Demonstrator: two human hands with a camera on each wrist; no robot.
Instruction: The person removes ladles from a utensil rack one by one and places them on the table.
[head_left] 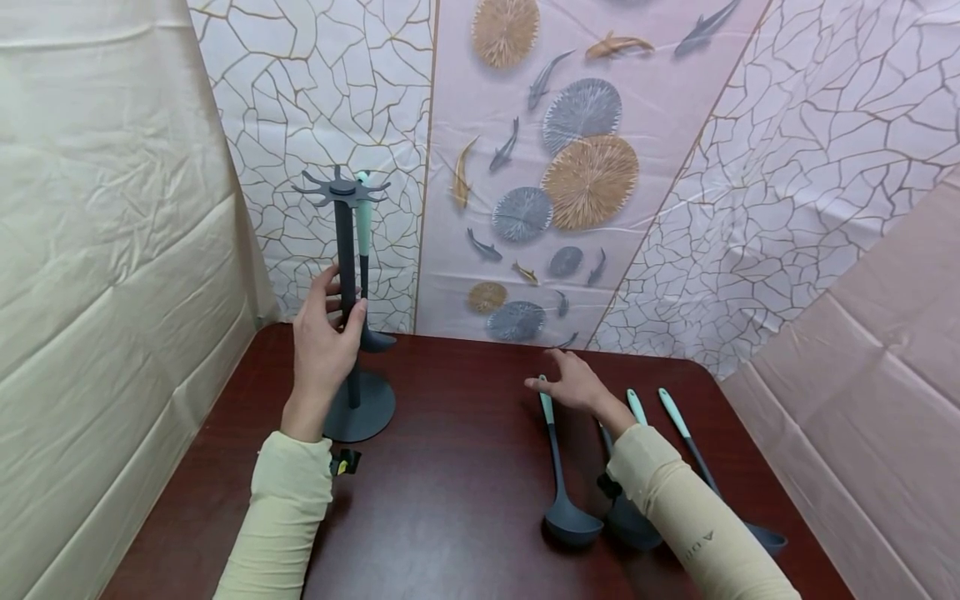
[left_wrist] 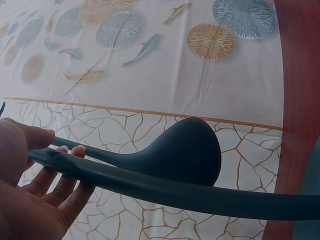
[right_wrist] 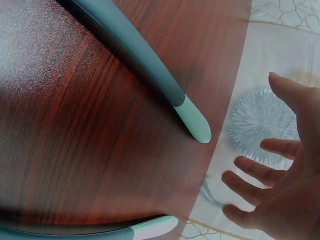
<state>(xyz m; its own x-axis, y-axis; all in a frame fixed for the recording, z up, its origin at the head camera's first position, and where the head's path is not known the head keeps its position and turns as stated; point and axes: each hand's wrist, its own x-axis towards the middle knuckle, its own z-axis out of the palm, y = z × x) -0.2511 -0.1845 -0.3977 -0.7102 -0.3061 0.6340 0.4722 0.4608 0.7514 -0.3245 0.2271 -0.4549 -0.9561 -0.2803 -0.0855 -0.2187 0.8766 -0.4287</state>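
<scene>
My left hand (head_left: 318, 354) grips the pole of a dark grey utensil stand (head_left: 346, 242), thumb on one side and fingers on the other. From the stand's hooked top hangs a ladle (head_left: 363, 229) with a mint-green handle; its dark bowl (left_wrist: 187, 152) shows behind the pole in the left wrist view. My right hand (head_left: 576, 385) hovers by the handle end of another ladle (head_left: 572, 523) lying on the table. In the right wrist view its fingers are spread with nothing between them, beyond the tip of a green handle (right_wrist: 196, 121).
Right of that ladle lie two more dark utensils with mint handles: one (head_left: 633, 527) partly under my right forearm, the other (head_left: 678, 418) farther right. The stand's round base (head_left: 375, 414) sits on the dark red table (head_left: 442, 492). Patterned cloth (head_left: 517, 275) hangs behind.
</scene>
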